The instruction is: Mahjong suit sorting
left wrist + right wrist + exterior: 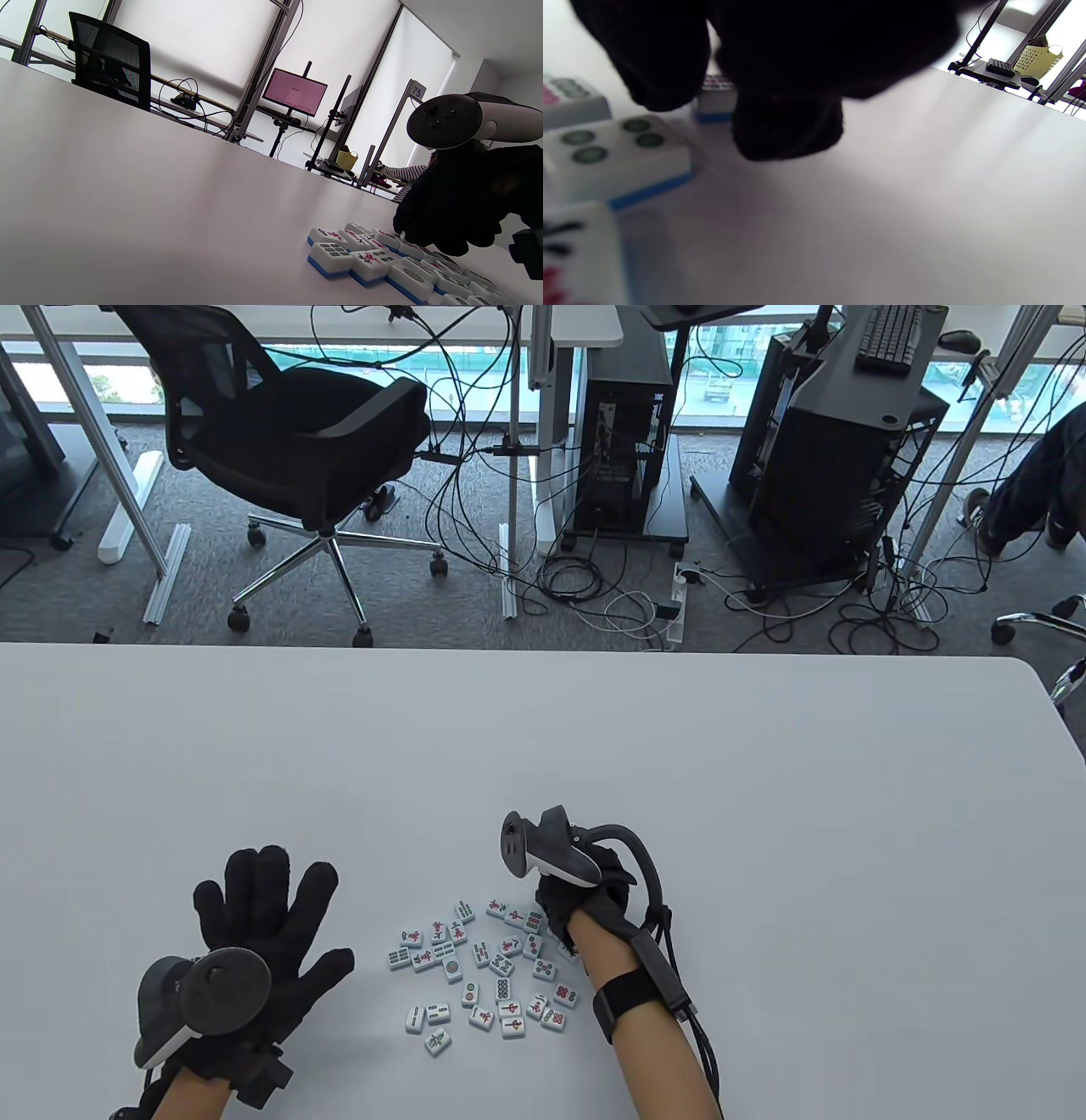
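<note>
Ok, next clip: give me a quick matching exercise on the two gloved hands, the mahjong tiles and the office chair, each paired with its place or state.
Column one:
1. left hand in black glove
2. right hand in black glove
3. cluster of white, blue-backed mahjong tiles
4. black mesh office chair

Column two:
A. on the floor beyond the white table
B. fingers spread flat, left of the tiles
C. face-up between the hands
D. fingers curled down at the cluster's upper right edge

Pairs: 1-B, 2-D, 3-C, 4-A

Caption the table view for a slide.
Left hand flat on the table; right hand at the unsorted mahjong tiles.
</note>
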`<act>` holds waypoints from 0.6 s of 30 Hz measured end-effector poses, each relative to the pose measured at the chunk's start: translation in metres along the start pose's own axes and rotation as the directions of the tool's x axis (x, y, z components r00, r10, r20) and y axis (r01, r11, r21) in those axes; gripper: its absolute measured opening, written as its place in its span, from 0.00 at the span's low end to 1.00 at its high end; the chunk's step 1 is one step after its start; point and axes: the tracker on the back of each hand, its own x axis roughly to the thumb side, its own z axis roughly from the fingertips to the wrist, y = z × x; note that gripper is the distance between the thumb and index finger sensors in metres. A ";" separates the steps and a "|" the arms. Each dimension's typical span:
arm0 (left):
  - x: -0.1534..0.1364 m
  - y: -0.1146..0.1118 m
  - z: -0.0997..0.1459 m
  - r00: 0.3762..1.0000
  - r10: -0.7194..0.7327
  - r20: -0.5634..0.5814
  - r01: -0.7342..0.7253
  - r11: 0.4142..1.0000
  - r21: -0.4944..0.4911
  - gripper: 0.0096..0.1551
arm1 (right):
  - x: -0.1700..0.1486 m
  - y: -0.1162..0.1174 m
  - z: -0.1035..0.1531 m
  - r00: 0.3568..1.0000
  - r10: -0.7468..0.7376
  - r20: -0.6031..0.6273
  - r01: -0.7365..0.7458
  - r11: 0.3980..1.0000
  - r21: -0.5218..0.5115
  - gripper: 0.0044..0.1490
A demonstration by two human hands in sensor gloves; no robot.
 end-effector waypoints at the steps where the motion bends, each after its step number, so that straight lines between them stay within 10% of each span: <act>1: 0.000 0.000 0.000 1.000 0.002 0.000 -0.002 1.000 -0.001 0.50 | 0.002 0.002 -0.002 1.000 -0.005 0.006 0.005 1.000 0.000 0.37; 9: 0.001 0.000 0.000 1.000 0.018 0.015 -0.018 1.000 -0.014 0.50 | -0.011 0.003 0.004 0.992 -0.070 0.102 0.082 0.990 -0.117 0.36; 18: 0.003 0.000 0.000 0.999 0.021 0.028 -0.020 1.000 -0.011 0.50 | -0.067 0.006 0.076 0.963 0.035 0.266 0.019 0.980 -0.197 0.37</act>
